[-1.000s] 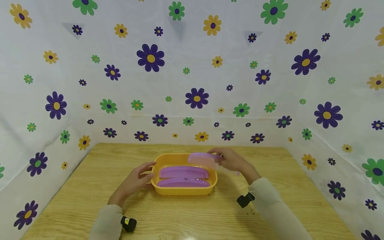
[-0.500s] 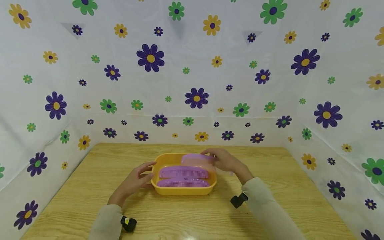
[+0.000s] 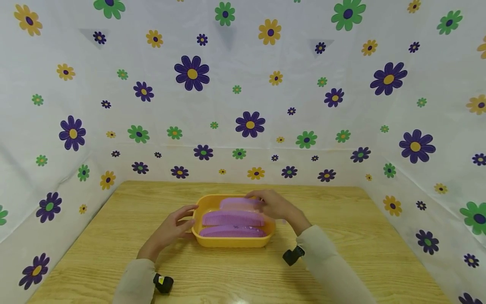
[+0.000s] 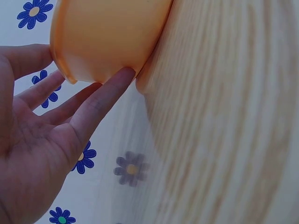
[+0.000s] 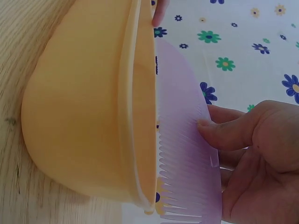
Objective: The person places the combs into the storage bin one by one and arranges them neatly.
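Observation:
A yellow oblong plastic basin (image 3: 233,242) sits on the wooden table. Two purple combs lie in it lengthwise: a rear comb (image 3: 229,218) and a front comb (image 3: 220,232) with small white marks. My right hand (image 3: 276,207) pinches a third purple comb (image 5: 184,116) by its spine, thumb on one face, teeth turned toward the basin. That comb hangs over the back right of the basin, partly hidden by the hand. At the basin's left end my left hand (image 3: 171,232) touches the wall with fingers (image 4: 105,100) extended and spread.
The wood-grain table (image 3: 133,211) reaches back to white cloth walls (image 3: 163,114) printed with flowers, which stand on the left, back and right. A small black camera (image 3: 163,283) is worn on the left wrist and another black camera (image 3: 293,256) on the right.
My right hand has moved left with its comb, bringing it from the basin's right end further over the back part. My left hand and the two lying combs stay put.

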`<action>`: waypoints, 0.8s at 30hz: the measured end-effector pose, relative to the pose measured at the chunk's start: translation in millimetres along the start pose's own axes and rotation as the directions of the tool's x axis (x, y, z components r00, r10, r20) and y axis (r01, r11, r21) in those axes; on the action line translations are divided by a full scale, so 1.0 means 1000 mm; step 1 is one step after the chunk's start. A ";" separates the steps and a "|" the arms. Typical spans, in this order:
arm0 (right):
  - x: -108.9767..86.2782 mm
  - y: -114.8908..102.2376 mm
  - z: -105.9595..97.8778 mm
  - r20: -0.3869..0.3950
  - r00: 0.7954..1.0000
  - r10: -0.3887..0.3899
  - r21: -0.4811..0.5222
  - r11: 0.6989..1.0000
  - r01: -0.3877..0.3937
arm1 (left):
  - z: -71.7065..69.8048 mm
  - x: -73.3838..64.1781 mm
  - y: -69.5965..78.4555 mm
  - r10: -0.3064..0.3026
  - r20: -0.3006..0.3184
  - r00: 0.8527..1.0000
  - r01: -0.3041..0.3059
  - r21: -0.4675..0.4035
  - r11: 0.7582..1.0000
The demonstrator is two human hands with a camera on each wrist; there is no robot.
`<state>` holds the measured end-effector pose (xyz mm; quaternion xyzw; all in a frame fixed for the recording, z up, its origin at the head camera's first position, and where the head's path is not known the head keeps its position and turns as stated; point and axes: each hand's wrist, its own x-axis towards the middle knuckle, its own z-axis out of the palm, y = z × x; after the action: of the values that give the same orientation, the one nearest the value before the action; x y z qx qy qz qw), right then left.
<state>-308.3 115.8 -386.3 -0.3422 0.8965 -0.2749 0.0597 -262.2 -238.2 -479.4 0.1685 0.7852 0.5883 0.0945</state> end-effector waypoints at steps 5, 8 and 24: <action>0.004 -0.003 0.007 0.015 1.000 -0.019 0.013 1.000 0.019 | 0.000 0.001 -0.001 -0.008 0.002 1.000 0.008 0.000 1.000; 0.006 -0.005 0.010 0.014 0.999 -0.045 -0.008 0.999 0.045 | 0.000 0.001 -0.001 -0.011 0.002 1.000 0.011 -0.001 1.000; 0.015 -0.017 0.022 0.056 0.998 -0.030 0.028 0.999 0.029 | 0.000 0.001 -0.002 -0.023 -0.012 1.000 0.023 0.015 1.000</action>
<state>-303.3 85.6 -394.2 -0.3622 0.8855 -0.2782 0.0856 -263.7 -238.1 -480.8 0.1566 0.7920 0.5824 0.0953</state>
